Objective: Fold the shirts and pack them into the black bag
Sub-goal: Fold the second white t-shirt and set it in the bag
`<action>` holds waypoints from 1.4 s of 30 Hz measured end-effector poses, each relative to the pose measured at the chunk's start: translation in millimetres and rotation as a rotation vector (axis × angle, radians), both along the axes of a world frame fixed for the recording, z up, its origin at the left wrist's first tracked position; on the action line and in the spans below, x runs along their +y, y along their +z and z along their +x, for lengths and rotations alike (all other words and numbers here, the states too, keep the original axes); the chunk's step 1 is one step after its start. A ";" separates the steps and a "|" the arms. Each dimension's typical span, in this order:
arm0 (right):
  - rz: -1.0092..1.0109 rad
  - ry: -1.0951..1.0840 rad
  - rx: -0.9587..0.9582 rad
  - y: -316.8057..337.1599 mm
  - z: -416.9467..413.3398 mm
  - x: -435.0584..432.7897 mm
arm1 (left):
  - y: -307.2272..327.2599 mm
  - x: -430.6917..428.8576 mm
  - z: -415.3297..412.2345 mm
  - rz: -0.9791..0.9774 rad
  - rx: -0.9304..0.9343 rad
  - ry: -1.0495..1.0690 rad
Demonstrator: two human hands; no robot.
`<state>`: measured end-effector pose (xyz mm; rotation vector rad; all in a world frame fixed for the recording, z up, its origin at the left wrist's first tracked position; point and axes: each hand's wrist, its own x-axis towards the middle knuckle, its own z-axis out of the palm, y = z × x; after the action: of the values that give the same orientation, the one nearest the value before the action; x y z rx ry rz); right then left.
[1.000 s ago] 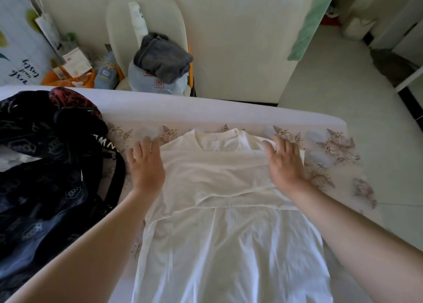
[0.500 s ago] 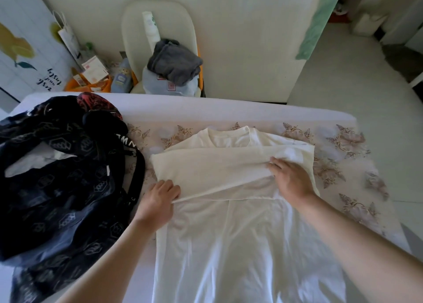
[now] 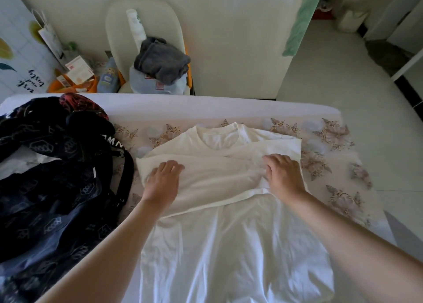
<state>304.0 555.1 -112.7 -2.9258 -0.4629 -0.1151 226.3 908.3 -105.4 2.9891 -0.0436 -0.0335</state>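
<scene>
A white shirt (image 3: 219,245) lies flat on the bed with its collar at the far end and both sleeves folded across the chest. My left hand (image 3: 163,179) rests palm down on the left part of the folded sleeve band. My right hand (image 3: 282,174) presses on the right part of the same band, fingers slightly bent over the cloth. The black bag (image 3: 52,176) with a pale pattern lies open on the bed to the left of the shirt, its strap close to my left wrist. Something white shows inside it.
The bed (image 3: 332,156) has a butterfly-print sheet; its far edge and right corner drop to a tiled floor. Behind the bed stands a cream chair (image 3: 146,16) with a grey garment (image 3: 161,58) piled on it, and boxes and bottles at the left.
My left hand has moved from the shirt's left edge up onto the folded sleeve band. My right hand has shifted slightly right along the band. The view has moved closer.
</scene>
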 end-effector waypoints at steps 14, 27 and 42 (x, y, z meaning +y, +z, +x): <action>-0.041 -0.011 -0.211 7.6 42.6 3.4 | 0.3 -2.7 45.2 0.180 -0.260 0.274; -0.274 0.197 0.312 -20.3 -48.2 -27.6 | -47.0 -5.3 -65.9 0.143 0.139 0.006; -0.029 -0.227 0.522 33.4 -280.0 -77.1 | -1.1 -118.6 -219.0 -0.298 0.028 -0.363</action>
<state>24.0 478.1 -79.3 -2.8629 -0.0492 0.6135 7.4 789.7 -106.4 2.6441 -0.5367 -0.1006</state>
